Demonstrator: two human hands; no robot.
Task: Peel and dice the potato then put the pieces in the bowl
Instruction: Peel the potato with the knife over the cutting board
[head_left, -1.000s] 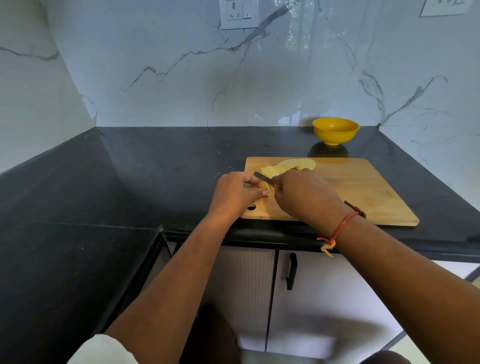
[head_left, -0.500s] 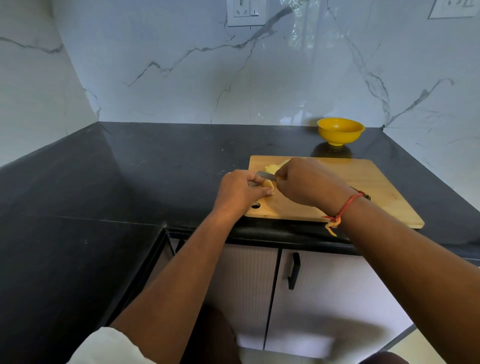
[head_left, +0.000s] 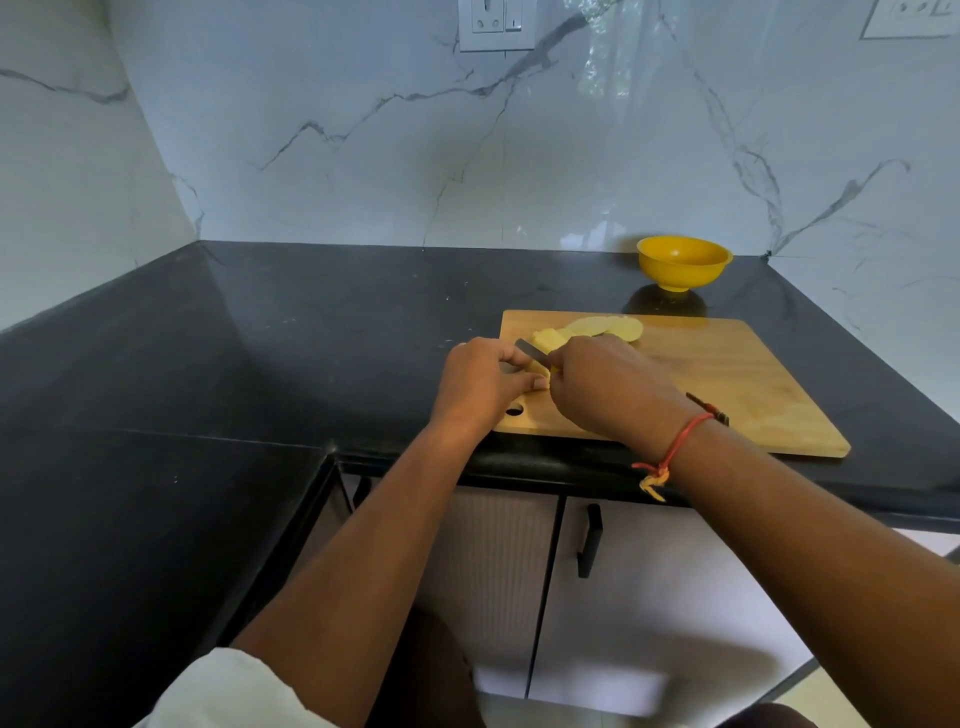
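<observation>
A wooden cutting board lies on the black counter. Pale yellow potato slices rest near its far left corner. My left hand pinches a small potato piece at the board's left edge. My right hand grips a knife, whose blade shows between the two hands and whose handle end pokes out past my wrist. The blade lies across the held piece. A yellow bowl stands behind the board by the wall; nothing shows inside it.
The black counter wraps round the corner to the left. Marble walls rise behind and at both sides. Cabinet doors with a black handle sit below the counter edge.
My right hand has drawn back toward me a little, uncovering the potato slices at the board's far corner. My left hand stays on the small piece.
</observation>
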